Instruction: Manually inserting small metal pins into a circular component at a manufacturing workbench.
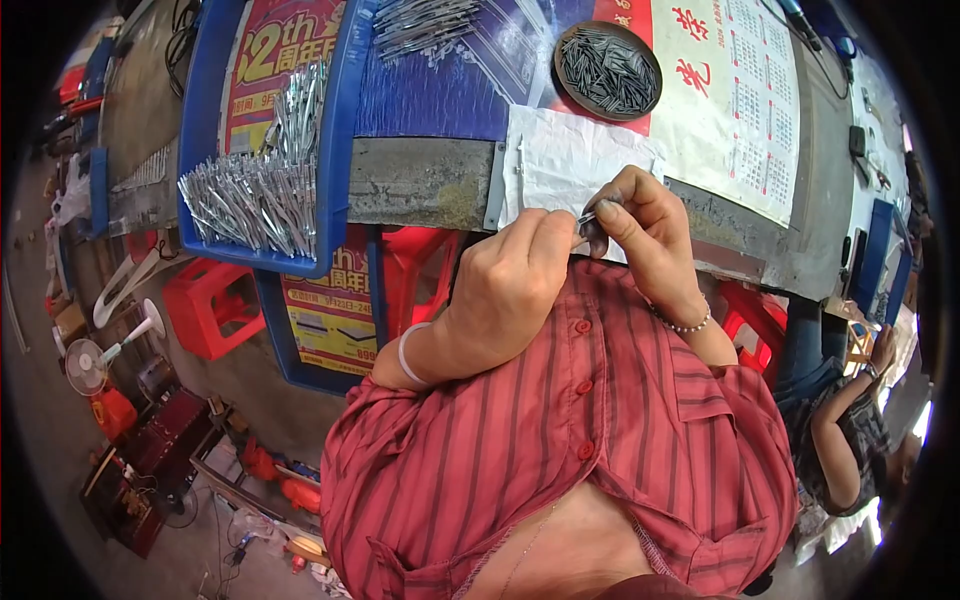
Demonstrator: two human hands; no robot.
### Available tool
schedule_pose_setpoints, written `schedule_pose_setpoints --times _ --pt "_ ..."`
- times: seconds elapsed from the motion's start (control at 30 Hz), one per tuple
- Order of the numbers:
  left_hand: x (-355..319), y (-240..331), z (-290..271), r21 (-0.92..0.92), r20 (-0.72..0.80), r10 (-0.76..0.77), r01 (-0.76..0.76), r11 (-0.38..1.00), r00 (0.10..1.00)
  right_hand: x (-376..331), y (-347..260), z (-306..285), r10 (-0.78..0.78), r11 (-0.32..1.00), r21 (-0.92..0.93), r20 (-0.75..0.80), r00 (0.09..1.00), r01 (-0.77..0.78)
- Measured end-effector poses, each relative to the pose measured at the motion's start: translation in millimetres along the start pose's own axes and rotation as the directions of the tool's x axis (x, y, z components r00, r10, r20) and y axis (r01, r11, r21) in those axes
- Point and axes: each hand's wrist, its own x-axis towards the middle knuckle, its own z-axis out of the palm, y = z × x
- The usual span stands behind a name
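My left hand [520, 270] and my right hand [648, 225] meet just in front of my chest, at the near edge of the table. Between their pinched fingertips is a slim silvery metal piece [587, 217], mostly hidden by the fingers. A crumpled white paper sheet [545, 165] lies under and beyond the hands. Farther back, a round brown dish [559, 88] holds many small dark metal pins [608, 70]. To the left, a blue tray [336, 180] carries a heap of thin silvery metal strips [255, 205].
More silvery strips [425, 22] lie at the far side on a blue printed sheet [430, 100]. A second blue tray [268, 320] sits lower left, near red stools [212, 310]. Another person's arm [838, 440] shows at the right. A calendar sheet [745, 120] covers the table's right.
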Motion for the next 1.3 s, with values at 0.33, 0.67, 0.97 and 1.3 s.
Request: schedule_pose_setpoints --times 0.33,0.67,0.97,1.3 --pt "-1 -2 0 -0.010 0.000 -0.025 0.025 1.000 1.000 2 3 0 0.007 1.000 0.004 0.008 1.000 -0.007" --pt "3 -1 -6 -0.108 0.013 -0.157 0.158 0.982 0.987 9 2 2 0.005 1.000 0.006 0.032 0.999 -0.005" --pt "37 -61 -11 -0.038 -0.135 -0.147 0.143 0.989 0.980 12 -3 -10 -0.084 0.992 -0.103 -0.065 0.994 0.077" --pt "97 -160 10 0.391 -0.221 -0.049 0.134 0.910 0.974 -4 -8 -19 -0.061 0.965 -0.258 -0.013 0.998 0.056"
